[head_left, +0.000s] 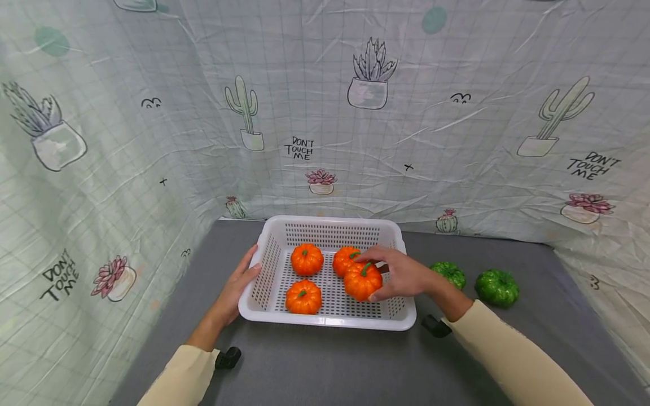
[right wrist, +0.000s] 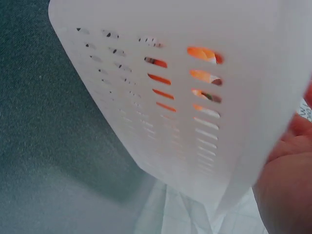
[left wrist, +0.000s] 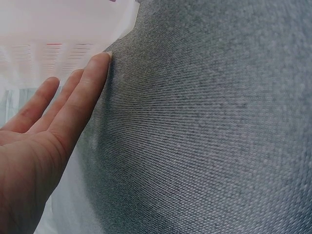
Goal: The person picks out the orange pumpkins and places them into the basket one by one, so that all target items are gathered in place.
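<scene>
A white slotted plastic basket [head_left: 327, 321] stands on the grey table, with several small orange pumpkins in it. My right hand [head_left: 403, 275] reaches over the right end of the basket and grips one orange pumpkin [head_left: 361, 282] between thumb and fingers. That one partly covers another pumpkin [head_left: 345, 260] behind it. Two more, a rear pumpkin [head_left: 307, 259] and a front pumpkin [head_left: 303, 297], sit in the left half. My left hand [head_left: 235, 292] lies against the basket's left end. Its fingers [left wrist: 80, 95] look straight along the outer wall in the left wrist view. The right wrist view mostly shows the basket's outer wall [right wrist: 253, 73].
Right of the basket, two green pumpkins lie on the table: a nearer one [head_left: 449, 274], partly behind my right wrist, and a farther one [head_left: 497, 288]. A printed cloth [head_left: 335, 124] hangs behind the table and along its sides.
</scene>
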Motion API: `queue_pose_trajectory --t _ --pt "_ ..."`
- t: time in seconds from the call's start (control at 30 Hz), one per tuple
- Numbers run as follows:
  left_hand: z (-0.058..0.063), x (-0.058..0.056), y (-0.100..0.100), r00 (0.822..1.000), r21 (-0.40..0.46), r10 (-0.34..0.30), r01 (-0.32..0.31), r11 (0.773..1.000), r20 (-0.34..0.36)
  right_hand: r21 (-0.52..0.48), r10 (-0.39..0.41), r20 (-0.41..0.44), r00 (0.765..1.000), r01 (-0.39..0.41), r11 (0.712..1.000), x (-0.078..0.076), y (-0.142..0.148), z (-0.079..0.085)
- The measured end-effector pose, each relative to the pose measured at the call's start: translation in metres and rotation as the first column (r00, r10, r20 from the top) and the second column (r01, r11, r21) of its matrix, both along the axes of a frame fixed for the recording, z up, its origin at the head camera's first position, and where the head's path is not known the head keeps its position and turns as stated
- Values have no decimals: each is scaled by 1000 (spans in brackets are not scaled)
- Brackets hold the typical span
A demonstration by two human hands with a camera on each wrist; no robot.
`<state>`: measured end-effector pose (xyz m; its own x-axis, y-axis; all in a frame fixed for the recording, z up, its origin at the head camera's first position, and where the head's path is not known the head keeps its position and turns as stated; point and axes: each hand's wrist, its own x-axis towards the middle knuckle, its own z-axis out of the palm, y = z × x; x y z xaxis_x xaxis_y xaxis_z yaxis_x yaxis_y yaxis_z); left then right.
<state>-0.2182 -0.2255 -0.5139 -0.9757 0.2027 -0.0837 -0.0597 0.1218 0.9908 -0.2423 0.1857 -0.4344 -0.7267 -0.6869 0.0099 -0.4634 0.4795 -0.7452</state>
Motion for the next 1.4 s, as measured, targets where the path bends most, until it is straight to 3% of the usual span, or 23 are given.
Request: queue_pose_trajectory --t 0.6,1.0,1.4 --pt "2 -3 -3 1000 4 -8 8 1000 -5 57 51 0 999 -51 997 -7 -19 -7" --pt "2 0 0 1000 22 -6 6 1000 -4 71 44 16 999 -45 996 -6 -24 -11" --pt "1 0 0 1000 15 8 -9 1000 11 155 9 22 1000 -12 988 -7 -28 -15"
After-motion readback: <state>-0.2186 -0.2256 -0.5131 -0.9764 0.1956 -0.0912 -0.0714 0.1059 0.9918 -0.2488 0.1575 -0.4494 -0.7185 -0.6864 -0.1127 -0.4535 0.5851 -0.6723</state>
